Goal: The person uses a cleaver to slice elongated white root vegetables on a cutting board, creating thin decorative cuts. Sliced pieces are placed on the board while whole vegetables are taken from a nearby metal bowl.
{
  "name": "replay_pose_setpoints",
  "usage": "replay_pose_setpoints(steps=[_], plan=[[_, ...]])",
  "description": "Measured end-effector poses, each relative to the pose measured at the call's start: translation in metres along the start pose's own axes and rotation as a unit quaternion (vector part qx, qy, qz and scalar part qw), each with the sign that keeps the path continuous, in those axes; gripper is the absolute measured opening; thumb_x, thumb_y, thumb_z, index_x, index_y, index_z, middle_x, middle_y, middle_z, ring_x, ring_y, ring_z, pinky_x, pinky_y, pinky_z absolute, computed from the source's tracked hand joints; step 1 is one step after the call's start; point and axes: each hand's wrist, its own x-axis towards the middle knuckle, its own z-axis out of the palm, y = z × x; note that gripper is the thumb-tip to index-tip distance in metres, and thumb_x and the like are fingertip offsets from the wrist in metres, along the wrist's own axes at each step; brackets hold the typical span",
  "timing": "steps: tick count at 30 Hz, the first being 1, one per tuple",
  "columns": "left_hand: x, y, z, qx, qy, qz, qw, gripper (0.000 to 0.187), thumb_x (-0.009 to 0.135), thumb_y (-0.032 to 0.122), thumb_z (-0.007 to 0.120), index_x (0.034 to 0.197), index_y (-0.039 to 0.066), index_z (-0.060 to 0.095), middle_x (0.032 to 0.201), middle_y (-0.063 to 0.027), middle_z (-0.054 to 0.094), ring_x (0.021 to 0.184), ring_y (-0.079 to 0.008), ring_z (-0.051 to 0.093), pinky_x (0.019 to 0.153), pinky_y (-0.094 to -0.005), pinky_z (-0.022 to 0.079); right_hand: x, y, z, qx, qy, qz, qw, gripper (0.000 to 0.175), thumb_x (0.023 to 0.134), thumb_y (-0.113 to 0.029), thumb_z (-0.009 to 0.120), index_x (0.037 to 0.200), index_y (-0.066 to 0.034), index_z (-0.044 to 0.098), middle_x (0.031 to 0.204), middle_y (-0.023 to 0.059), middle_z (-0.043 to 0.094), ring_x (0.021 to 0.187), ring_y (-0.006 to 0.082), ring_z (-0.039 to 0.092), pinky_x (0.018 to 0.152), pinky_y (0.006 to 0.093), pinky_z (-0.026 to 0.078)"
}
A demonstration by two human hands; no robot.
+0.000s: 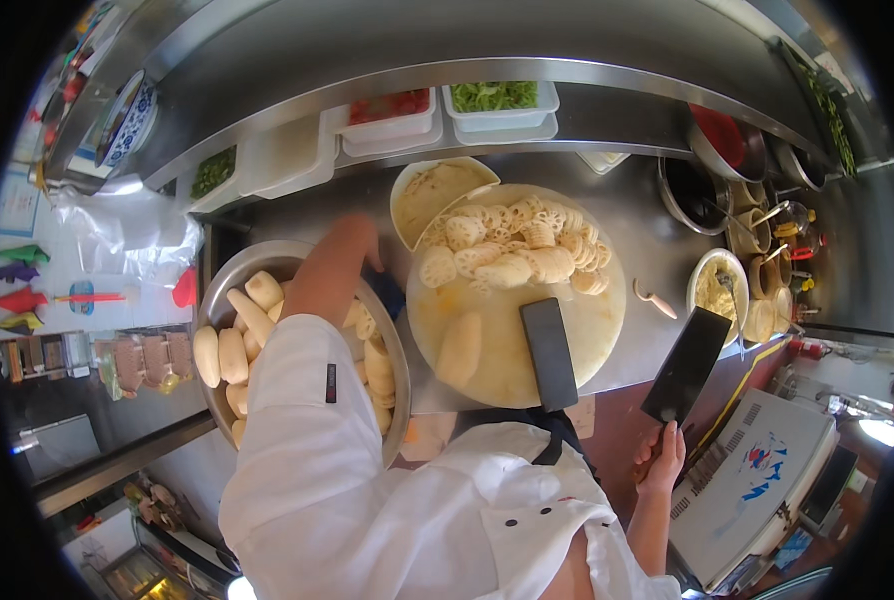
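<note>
My right hand (661, 456) grips the handle of a Chinese cleaver (688, 364), its dark blade pointing up beyond the counter's front edge. My left hand (366, 238) is bent over past the far rim of a steel basin (402, 375), near a dark blue cloth (387, 294); its fingers are mostly hidden. Peeled lotus roots (232, 354) fill the basin. On the round chopping board (597, 330), sliced lotus root (514, 247) is heaped along the far side. One whole peeled lotus root (460, 350), blurred, lies nearer me, beside a dark rectangular slab (549, 354) at the front edge.
A tub of pale liquid (439, 187) adjoins the board. A small wooden-handled tool (654, 298) and a bowl of yellowish paste (717, 285) lie right. Under the steel shelf (447, 66) stand tubs of greens (499, 112) and red pieces (391, 120). A dark-liquid bowl (691, 195) stands far right.
</note>
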Motion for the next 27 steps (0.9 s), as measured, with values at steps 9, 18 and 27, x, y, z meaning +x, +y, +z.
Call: replay_pose_setpoints(steps=[9, 18, 27], plan=[[-0.002, 0.016, 0.004, -0.031, -0.039, 0.027, 0.998, 0.059, 0.08, 0.052, 0.089, 0.113, 0.004, 0.08, 0.106, -0.0142, 0.08, 0.093, -0.0304, 0.076, 0.084, -0.0429, 0.061, -0.004, 0.017, -0.006, 0.045, 0.047, -0.028, 0.997, 0.035, 0.111, -0.038, 0.059, 0.087, -0.013, 0.053, 0.063, 0.0011, 0.052, 0.048, 0.0121, 0.05, 0.043, 0.0263, 0.037], [-0.067, -0.015, -0.012, -0.203, 0.15, 0.096, 0.963, 0.034, 0.082, 0.023, 0.087, 0.106, 0.0, 0.077, 0.097, -0.015, 0.078, 0.092, -0.0282, 0.075, 0.082, -0.0403, 0.059, 0.001, 0.014, 0.004, 0.0, -0.019, -0.028, 0.999, 0.038, 0.111, -0.04, 0.058, 0.086, -0.0126, 0.054, 0.06, 0.0018, 0.052, 0.047, 0.012, 0.05, 0.043, 0.026, 0.038], [-0.2, -0.022, 0.044, -0.415, 0.51, 0.129, 0.743, 0.068, 0.088, 0.023, 0.086, 0.143, -0.005, 0.057, 0.112, -0.0139, 0.073, 0.099, -0.0219, 0.071, 0.091, -0.0341, 0.056, 0.035, -0.009, 0.033, -0.065, -0.097, -0.011, 0.993, 0.041, 0.107, -0.045, 0.062, 0.087, -0.0097, 0.056, 0.056, 0.0045, 0.052, 0.038, 0.0142, 0.044, 0.034, 0.0294, 0.031]])
